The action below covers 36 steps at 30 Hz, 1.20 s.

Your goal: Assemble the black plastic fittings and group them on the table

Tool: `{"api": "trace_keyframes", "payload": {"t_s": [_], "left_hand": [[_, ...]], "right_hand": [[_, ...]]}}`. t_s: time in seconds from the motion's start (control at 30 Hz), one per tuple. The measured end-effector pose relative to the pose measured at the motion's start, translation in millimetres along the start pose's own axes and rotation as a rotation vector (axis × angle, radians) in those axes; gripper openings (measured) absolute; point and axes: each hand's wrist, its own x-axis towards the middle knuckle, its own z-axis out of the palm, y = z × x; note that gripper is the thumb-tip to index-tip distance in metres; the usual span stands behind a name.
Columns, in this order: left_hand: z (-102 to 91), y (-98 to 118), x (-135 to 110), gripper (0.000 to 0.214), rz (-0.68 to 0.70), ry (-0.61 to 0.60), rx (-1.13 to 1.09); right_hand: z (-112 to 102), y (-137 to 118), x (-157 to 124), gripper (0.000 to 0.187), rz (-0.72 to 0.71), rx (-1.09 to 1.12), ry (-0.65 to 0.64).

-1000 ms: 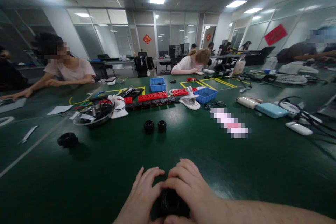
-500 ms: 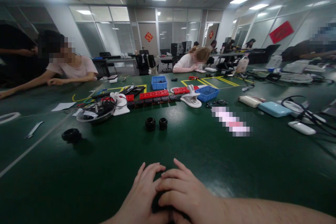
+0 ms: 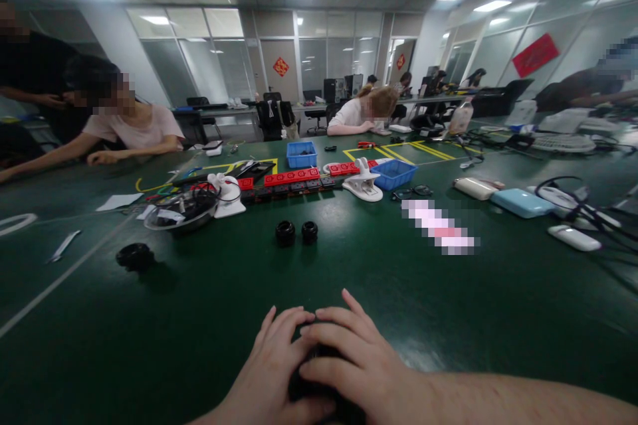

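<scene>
At the front edge of the view, my left hand [image 3: 269, 368] and my right hand [image 3: 361, 358] are curled around a black round part [image 3: 319, 382]. Most of it is hidden under the fingers, so its exact kind cannot be made out. My right fingers lie across its top, and my left hand grips it from the left side. Farther out on the green table [image 3: 239, 299] stand two black ring-shaped parts side by side, a larger one [image 3: 286, 233] and a smaller one [image 3: 310, 232]. Another black ring-shaped part [image 3: 135, 257] rests to the left.
A metal bowl [image 3: 172, 224] full of cables and a wrench [image 3: 64, 246] are on the left. Beyond are red socket strips [image 3: 292, 176], a white clip stand [image 3: 363, 186] and a blue bin [image 3: 393, 174]. A light-blue case [image 3: 522, 202] lies right. Several people sit around.
My right hand has shifted on the black part, its fingers now higher and more spread across the top. My left hand is nearly still. The view has tilted slightly.
</scene>
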Motion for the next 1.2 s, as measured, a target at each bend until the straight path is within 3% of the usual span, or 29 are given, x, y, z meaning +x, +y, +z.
{"api": "trace_keyframes", "payload": {"t_s": [0.13, 0.3, 0.77, 1.2], "left_hand": [[-0.6, -1.1, 0.0, 0.062, -0.011, -0.04, -0.021], [-0.4, -2.6, 0.1, 0.054, -0.006, -0.055, -0.053], [-1.8, 5.2, 0.3, 0.054, -0.033, -0.001, -0.039], [-4.9, 7.3, 0.9, 0.052, -0.042, -0.027, -0.053]], "right_hand": [[2.4, -2.9, 0.2, 0.044, 0.227, 0.096, 0.08], [7.4, -3.6, 3.4, 0.037, 0.307, 0.146, 0.052], [2.6, -4.1, 10.4, 0.027, 0.134, 0.216, -0.028], [-6.7, -5.9, 11.1, 0.03, 0.114, 0.2, -0.134]]}}
